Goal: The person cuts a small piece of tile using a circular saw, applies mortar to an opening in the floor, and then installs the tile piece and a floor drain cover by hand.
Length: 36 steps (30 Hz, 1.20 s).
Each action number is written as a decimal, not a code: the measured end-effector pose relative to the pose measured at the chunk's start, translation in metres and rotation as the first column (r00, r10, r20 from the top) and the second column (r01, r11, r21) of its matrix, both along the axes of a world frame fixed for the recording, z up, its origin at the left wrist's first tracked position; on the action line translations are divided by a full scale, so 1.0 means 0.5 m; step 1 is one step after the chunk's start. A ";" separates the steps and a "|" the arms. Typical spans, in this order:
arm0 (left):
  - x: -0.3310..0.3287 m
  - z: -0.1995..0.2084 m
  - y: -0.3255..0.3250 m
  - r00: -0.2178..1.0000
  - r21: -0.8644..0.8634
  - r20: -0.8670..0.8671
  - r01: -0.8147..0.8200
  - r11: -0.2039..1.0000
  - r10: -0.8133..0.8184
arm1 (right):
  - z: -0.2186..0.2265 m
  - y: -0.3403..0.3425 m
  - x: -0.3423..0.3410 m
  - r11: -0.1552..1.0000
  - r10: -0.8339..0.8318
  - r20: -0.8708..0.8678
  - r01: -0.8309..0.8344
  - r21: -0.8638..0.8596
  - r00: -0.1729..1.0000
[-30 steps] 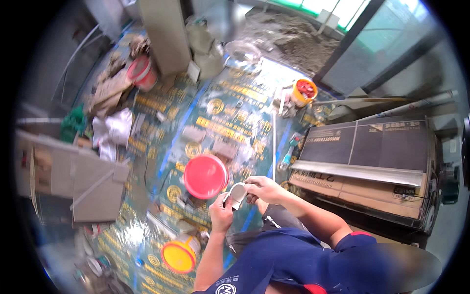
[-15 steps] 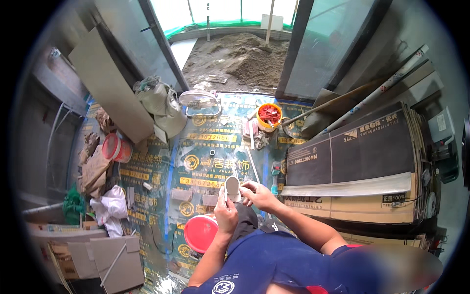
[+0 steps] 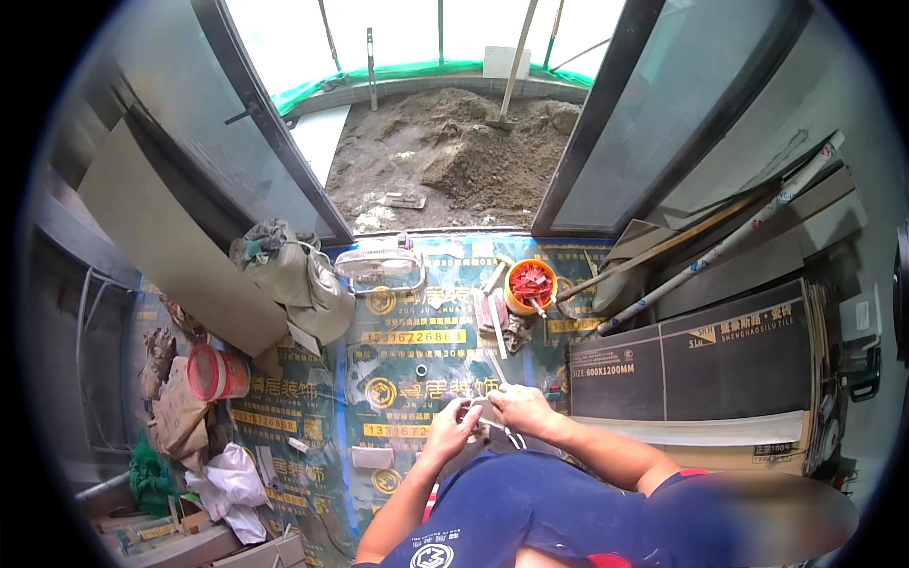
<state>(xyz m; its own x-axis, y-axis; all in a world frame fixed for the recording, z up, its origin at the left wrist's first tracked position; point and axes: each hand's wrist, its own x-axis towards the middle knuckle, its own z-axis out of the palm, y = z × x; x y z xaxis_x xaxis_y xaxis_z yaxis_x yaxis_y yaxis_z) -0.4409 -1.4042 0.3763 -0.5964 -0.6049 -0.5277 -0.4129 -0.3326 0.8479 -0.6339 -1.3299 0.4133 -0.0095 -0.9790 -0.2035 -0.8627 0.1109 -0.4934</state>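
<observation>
In front of my waist my two hands are close together. The fingers of my left hand (image 3: 454,428) curl around a pale, small piece. My right hand (image 3: 523,411) is closed just to the right, on the same white-grey piece (image 3: 487,414). Thin white cords (image 3: 512,436) loop down below my right hand. Its exact kind cannot be made out, because my fingers cover most of it.
Ahead, an orange bucket of red pieces (image 3: 531,284) stands near a fan (image 3: 379,264). Stacked tile boxes (image 3: 696,364) are on the right, with poles leaning behind. Full sacks (image 3: 308,289) and a red-white bucket (image 3: 218,373) are on the left. Sand (image 3: 473,142) is heaped beyond the open doors.
The view has tilted up, showing more of the sand outside. The pale piece, earlier turned with its grey rounded face toward me, is now mostly covered by my hands, and cords hang loose.
</observation>
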 end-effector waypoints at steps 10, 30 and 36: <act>-0.126 0.017 -0.364 0.995 -0.228 -0.023 -0.095 0.969 0.092 | -0.004 -0.377 -0.131 1.000 0.010 0.141 -0.008 -0.009 0.990; -0.419 -0.033 -0.767 0.653 -0.141 0.027 -0.747 0.650 0.757 | -0.021 -1.131 -0.411 0.629 0.438 0.464 -0.631 0.455 0.770; -0.361 -0.018 -0.702 0.411 0.217 -0.223 -0.863 0.456 0.884 | -0.009 -1.141 -0.313 0.608 0.543 0.468 -0.710 0.354 0.698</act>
<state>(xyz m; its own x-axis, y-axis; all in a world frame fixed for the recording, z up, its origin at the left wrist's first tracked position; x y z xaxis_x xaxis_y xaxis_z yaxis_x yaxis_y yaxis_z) -0.6212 -1.7552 0.3674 0.1220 -0.8575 -0.4998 0.3665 -0.4291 0.8256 -0.7906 -1.9006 0.4086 0.7076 -0.4830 -0.5157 -0.6351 -0.1150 -0.7638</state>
